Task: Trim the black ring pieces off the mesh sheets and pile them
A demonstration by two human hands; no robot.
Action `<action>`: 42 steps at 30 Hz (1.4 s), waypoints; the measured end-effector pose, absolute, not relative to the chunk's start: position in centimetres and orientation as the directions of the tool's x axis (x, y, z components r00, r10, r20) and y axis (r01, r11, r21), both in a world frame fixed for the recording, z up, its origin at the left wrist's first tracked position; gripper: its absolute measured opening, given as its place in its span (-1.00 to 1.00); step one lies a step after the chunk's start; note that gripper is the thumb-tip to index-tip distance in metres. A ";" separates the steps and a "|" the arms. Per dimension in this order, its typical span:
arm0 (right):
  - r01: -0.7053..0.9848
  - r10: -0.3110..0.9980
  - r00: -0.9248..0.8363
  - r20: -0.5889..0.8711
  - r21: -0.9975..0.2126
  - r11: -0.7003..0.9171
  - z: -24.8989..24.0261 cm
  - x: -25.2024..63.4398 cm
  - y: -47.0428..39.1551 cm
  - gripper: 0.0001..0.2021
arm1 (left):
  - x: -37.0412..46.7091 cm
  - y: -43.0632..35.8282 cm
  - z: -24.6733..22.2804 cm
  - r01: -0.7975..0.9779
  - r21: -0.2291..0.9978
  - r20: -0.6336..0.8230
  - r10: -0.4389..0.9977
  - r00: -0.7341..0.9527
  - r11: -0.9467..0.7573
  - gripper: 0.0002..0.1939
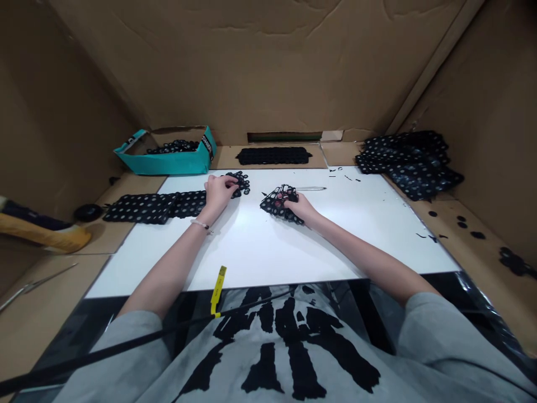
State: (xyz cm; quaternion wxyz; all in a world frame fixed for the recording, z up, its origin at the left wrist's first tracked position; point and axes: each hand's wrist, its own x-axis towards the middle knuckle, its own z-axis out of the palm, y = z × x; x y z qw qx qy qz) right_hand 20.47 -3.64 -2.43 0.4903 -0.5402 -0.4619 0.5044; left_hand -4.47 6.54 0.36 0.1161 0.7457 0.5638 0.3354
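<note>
My left hand [218, 191] is at the edge of a small pile of black ring-like pieces [242, 182], its thumb and fingers bent together in a pinch. Whatever sits between those fingertips is too small to make out. My right hand [298, 206] grips a black sheet full of round holes [274, 208], held just over the white board [260, 252]. Part of the sheet is hidden by my fingers. Left of my left hand lie black perforated strips [142, 208], partly covered by my wrist. Beyond my right hand is a thin, clear pen-like tool [311, 188].
A teal box [168, 165] of black pieces stands at the back left. Behind the board lies a black stack [274, 155]; more perforated sheets [413, 162] are heaped at right. Tweezers [46, 281] and a yellow-and-dark bottle [46, 226] lie left. Cardboard walls [268, 73] surround the board.
</note>
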 end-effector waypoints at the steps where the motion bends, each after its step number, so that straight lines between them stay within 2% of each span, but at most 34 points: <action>1: -0.003 0.993 0.068 -0.093 -0.996 -0.093 -2.4 20.5 -3.7 -0.61 | -4.6 6.5 0.4 0.805 0.490 0.391 0.910 0.139 -0.334 -0.85; 3: -0.014 0.991 0.072 -0.110 -0.994 -0.109 -2.4 20.4 -3.7 -0.57 | -4.4 6.0 0.5 0.839 0.405 0.452 0.877 0.161 -0.363 -0.86; 5: -0.031 0.990 0.073 -0.124 -0.992 -0.122 -2.3 20.3 -3.8 -0.54 | -3.4 5.0 0.9 0.812 0.386 0.467 0.852 0.237 -0.437 -0.83; 10: -0.088 0.997 0.063 -0.049 -0.995 -0.044 -2.2 20.0 -3.9 -0.56 | -0.2 2.3 1.4 0.639 0.528 0.265 0.823 0.503 -0.560 -0.78; 13: -0.111 0.999 0.037 -0.007 -0.994 -0.003 -2.3 19.9 -3.9 -0.59 | 0.9 1.7 0.7 0.538 0.706 0.152 0.841 0.520 -0.460 -0.75; 16: -0.072 1.000 0.021 0.002 -0.997 0.004 -2.5 20.0 -3.9 -0.61 | 1.0 2.1 -0.3 0.396 0.888 0.021 0.880 0.474 -0.235 -0.69; 19: -0.096 1.000 0.016 -0.027 -0.995 -0.025 -2.6 19.9 -3.7 -0.59 | 0.3 3.1 -0.5 0.336 0.938 -0.058 0.917 0.394 -0.085 -0.64; 21: -0.127 0.999 0.024 -0.047 -0.991 -0.044 -2.6 19.9 -3.7 -0.62 | -0.6 4.0 -0.3 0.387 0.914 0.005 0.958 0.286 -0.120 -0.68; 24: -0.154 0.996 0.032 -0.084 -0.985 -0.078 -2.2 19.9 -3.9 -0.66 | -2.6 5.5 0.1 0.554 0.782 0.235 0.958 0.161 -0.285 -0.80; 26: -0.177 0.994 0.015 -0.110 -0.978 -0.106 -1.9 20.0 -4.0 -0.64 | -3.7 6.1 0.3 0.675 0.654 0.313 0.934 0.171 -0.342 -0.85; 29: -0.195 0.991 -0.019 -0.129 -0.972 -0.130 -1.4 20.1 -4.3 -0.65 | -4.1 6.0 0.5 0.795 0.486 0.340 0.916 0.212 -0.364 -0.87; 32: -0.167 0.989 -0.036 -0.143 -0.975 -0.147 -1.1 20.2 -4.5 -0.72 | -3.0 4.9 0.8 0.786 0.427 0.360 0.881 0.307 -0.448 -0.80; 35: -0.146 0.986 -0.065 -0.156 -0.975 -0.164 -0.8 20.0 -4.7 -0.78 | -1.1 3.4 0.9 0.658 0.516 0.264 0.833 0.486 -0.548 -0.69; 38: -0.197 0.981 -0.075 -0.177 -0.962 -0.188 -0.4 19.9 -4.9 -0.76 | 0.5 2.1 0.5 0.536 0.626 0.193 0.778 0.597 -0.567 -0.66; 42: -0.301 0.974 -0.079 -0.213 -0.926 -0.227 0.0 19.8 -5.1 -0.71 | 1.4 1.5 -0.2 0.411 0.816 0.102 0.802 0.589 -0.406 -0.66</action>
